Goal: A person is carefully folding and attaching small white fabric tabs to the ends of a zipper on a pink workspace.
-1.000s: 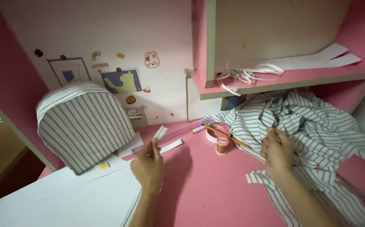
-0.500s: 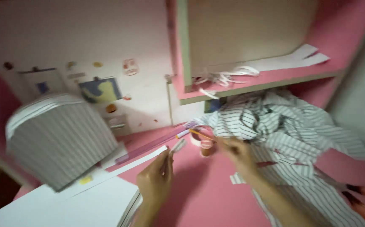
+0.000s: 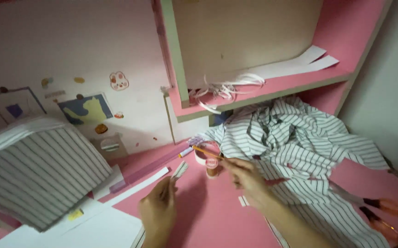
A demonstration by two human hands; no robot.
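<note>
1. Pencil (image 3: 206, 152), thin and yellow, sits pinched in the fingertips of the right hand (image 3: 247, 177); its tip slants up-left over the roll of tape (image 3: 207, 156), near the middle of the pink desktop (image 3: 208, 216).
2. Left hand (image 3: 158, 212) pinches a narrow striped fabric strip (image 3: 179, 169) between thumb and fingers, apparently to keep it taut; wrist low near the front edge.
3. Striped cloth (image 3: 300, 151) lies heaped toward the back right corner; white paper sheets (image 3: 89, 232) lie at the front left.
</note>
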